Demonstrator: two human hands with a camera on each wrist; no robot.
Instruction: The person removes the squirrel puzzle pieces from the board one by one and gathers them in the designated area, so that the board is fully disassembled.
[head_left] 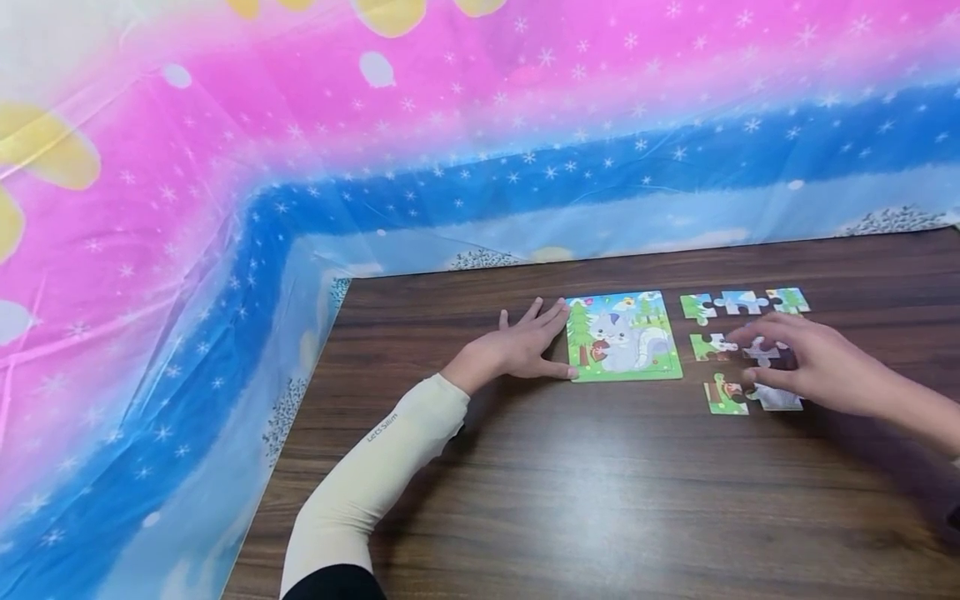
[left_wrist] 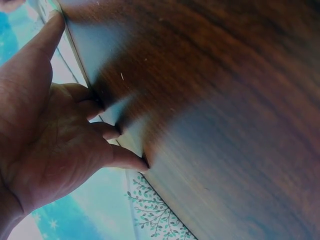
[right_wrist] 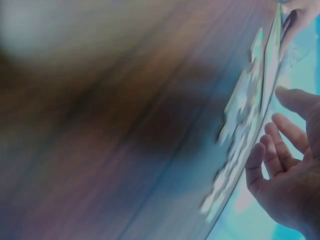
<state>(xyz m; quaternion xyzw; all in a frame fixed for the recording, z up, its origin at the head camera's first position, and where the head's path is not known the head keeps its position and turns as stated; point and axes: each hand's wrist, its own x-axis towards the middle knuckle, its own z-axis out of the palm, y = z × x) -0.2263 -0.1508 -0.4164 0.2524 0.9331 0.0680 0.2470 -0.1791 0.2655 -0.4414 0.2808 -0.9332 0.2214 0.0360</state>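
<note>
A square squirrel picture board (head_left: 626, 343) lies flat on the wooden table. My left hand (head_left: 525, 343) rests at its left side, fingers spread, with the thumb and a fingertip right at the edge. In the left wrist view, the left hand (left_wrist: 60, 135) shows its fingertips down on the tabletop. To the right of the board, several loose jigsaw pieces (head_left: 726, 396) lie in rows with gaps between them. Over these pieces hovers my right hand (head_left: 832, 367), thumb and fingers apart and loosely bent. The right wrist view shows the right hand (right_wrist: 285, 165) holding nothing; in the head view it hides some pieces.
The dark wooden table (head_left: 525, 500) ends at a patterned pink and blue cloth (head_left: 480, 150) hanging along its back and left sides. A pale sleeve (head_left: 390, 450) covers the left forearm.
</note>
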